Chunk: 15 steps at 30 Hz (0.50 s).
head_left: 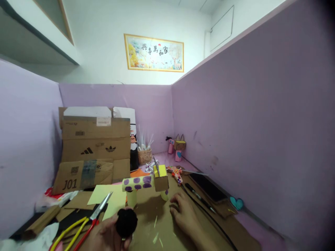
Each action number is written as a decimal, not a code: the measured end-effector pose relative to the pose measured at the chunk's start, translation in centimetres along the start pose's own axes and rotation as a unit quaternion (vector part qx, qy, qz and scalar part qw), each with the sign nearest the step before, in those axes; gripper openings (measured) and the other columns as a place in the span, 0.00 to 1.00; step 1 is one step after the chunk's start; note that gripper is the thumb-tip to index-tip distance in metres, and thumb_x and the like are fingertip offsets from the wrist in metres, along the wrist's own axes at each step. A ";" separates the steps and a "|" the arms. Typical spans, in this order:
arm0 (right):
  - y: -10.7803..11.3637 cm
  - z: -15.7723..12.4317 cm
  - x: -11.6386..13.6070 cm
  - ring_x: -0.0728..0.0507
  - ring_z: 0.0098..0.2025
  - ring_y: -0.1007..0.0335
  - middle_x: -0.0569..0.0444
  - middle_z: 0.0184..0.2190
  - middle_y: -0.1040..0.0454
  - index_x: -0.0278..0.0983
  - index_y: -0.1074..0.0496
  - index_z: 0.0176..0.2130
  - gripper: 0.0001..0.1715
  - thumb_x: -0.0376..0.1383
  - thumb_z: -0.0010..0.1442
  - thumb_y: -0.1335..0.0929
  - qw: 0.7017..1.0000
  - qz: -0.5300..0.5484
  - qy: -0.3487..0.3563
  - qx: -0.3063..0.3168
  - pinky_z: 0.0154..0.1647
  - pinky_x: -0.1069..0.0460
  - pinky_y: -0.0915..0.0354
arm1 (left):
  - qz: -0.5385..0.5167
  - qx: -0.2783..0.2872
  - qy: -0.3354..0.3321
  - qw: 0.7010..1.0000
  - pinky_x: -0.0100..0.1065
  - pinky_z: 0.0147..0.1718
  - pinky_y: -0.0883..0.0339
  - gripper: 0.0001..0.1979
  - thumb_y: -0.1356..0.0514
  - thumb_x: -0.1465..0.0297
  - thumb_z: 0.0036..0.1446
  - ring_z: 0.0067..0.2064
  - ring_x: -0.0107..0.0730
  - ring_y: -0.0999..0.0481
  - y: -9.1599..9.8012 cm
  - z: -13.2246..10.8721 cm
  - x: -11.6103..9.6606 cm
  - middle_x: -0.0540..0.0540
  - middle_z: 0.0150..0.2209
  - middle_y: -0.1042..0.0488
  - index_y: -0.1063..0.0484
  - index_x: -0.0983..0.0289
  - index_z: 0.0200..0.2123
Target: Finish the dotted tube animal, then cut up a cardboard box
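My left hand [108, 234] is low at the bottom edge, its fingers closed round a black fuzzy pom-pom ball [126, 222]. My right hand [184, 215] lies palm down on the brown cardboard work surface [157, 223], fingers stretched flat and holding nothing. Just beyond both hands stands a cardboard animal figure [146, 184]: a yellow roll body with purple spots, a brown box head with a yellow top, and pale yellow legs. Red-and-yellow-handled scissors [89, 219] lie left of the left hand, blades pointing up and right over a pale yellow paper sheet [112, 198].
Flattened cardboard boxes [91, 150] lean against the lilac partition at the left. A small basket of paper rolls [144, 153] and small paper figures [178, 146] stand at the back. A dark phone [208, 186], a black cable [209, 216] and a teal heart [237, 203] lie to the right.
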State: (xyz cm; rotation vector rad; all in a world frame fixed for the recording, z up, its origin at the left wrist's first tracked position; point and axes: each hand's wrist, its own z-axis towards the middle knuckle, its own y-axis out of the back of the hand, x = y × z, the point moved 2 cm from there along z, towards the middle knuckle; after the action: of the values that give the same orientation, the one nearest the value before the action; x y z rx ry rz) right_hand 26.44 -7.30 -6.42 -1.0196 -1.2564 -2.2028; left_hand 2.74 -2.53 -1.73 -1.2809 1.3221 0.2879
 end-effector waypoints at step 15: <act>-0.2 0.3 -0.5 0.43 0.40 0.35 0.50 0.35 0.32 0.36 0.34 0.31 0.08 0.28 0.47 0.37 1.000 -0.016 0.003 0.016 0.43 0.51 0.42 | -0.066 0.078 0.034 0.994 0.29 0.14 0.44 0.18 0.46 0.73 0.41 0.22 0.38 0.28 0.3 1.4 2.7 0.57 0.29 0.27 0.35 0.65 0.40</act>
State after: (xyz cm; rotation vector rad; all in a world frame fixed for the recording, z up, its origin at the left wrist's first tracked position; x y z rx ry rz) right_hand 26.75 -6.99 -6.79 -0.9857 -1.3096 -2.2014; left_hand 4.12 -2.59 -4.52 -1.2483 1.2846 0.0486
